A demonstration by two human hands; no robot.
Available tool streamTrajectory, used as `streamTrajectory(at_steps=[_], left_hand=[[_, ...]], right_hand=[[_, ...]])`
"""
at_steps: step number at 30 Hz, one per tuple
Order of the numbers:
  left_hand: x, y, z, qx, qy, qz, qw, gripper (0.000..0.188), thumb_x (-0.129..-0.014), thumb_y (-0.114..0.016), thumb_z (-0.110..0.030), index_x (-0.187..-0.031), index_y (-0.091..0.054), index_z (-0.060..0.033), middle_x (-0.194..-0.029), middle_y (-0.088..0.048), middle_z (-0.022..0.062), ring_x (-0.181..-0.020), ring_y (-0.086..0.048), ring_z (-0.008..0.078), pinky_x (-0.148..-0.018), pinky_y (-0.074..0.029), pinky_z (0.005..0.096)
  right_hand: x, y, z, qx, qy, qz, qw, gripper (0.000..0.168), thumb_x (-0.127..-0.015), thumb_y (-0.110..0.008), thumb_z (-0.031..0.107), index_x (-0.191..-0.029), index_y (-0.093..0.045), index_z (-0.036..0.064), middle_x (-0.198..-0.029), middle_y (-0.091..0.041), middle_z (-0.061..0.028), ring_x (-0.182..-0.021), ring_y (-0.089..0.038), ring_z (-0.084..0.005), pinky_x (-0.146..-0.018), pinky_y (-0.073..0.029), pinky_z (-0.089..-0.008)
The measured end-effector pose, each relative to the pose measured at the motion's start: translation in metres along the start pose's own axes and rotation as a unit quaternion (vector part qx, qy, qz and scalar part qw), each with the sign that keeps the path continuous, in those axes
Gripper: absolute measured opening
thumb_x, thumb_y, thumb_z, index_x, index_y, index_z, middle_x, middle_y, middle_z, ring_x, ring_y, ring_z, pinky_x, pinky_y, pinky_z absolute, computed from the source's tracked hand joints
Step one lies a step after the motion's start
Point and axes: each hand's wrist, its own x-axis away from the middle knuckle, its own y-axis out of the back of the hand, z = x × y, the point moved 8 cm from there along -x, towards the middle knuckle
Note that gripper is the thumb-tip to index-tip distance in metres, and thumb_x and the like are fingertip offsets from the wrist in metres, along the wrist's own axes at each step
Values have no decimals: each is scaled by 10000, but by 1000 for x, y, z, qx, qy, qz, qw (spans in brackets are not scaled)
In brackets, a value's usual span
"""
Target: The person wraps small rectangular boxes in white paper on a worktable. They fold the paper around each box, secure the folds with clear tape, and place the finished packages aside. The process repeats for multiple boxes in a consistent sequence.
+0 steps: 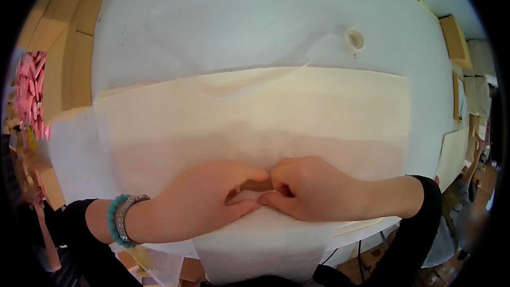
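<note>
My left hand [215,195] and my right hand [306,187] meet low in the middle of the view, thumbs and forefingers nearly touching. Between them they pinch a thin, translucent white sheet [259,243]. It rises to the thumbs and hangs over the table's front edge towards me; the exact pinch points are hidden by my fingers. Under my hands and beyond them lies a wide cream-coloured sheet [259,107], with hazy, wrinkled clear film over part of it. A turquoise bead bracelet [115,221] and a metal band [126,221] circle my left wrist.
On the white table [239,16] a roll of tape [355,40] sits far right. Cardboard boxes [79,63] line the left edge, beside a pile of pink pieces [32,87]. Another cardboard box [455,44] stands at right. People are at both sides, including an arm [46,231] at left.
</note>
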Motion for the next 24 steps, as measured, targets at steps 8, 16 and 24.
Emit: streamTrajectory(at_steps=[8, 16, 24], left_hand=[[-9, -6, -19, -215, -212, 34, 953, 213, -764, -775, -99, -960, -702, -138, -955, -661, -12, -886, -601, 215, -749, -509, 302], [-2, 15, -45, -193, -275, -136, 932, 792, -645, -862, -172, -1347, -505, -82, -1408, -454, 139, -1234, -458, 347, -1026, -380, 461], [-1, 26, -28, -183, -188, -209, 942, 896, -743, -768, -109, -1498, -291, -30, -1219, -587, 153, -1157, -543, 311, -1078, -323, 484]], right_hand=[[-4, 22, 16, 273, 120, -44, 953, 322, -916, -634, 284, -1153, -569, 75, -1057, -621, -133, -945, -638, -312, -730, -547, -403], [7, 184, -40, 350, 43, -391, 850, 463, -773, -737, 5, -1222, -635, 54, -1231, -618, -132, -1047, -583, -236, -846, -510, -342], [-7, 46, 30, 94, 104, -144, 980, 380, -706, -698, 61, -1062, -577, -1, -985, -586, -134, -833, -612, -256, -717, -508, -341]])
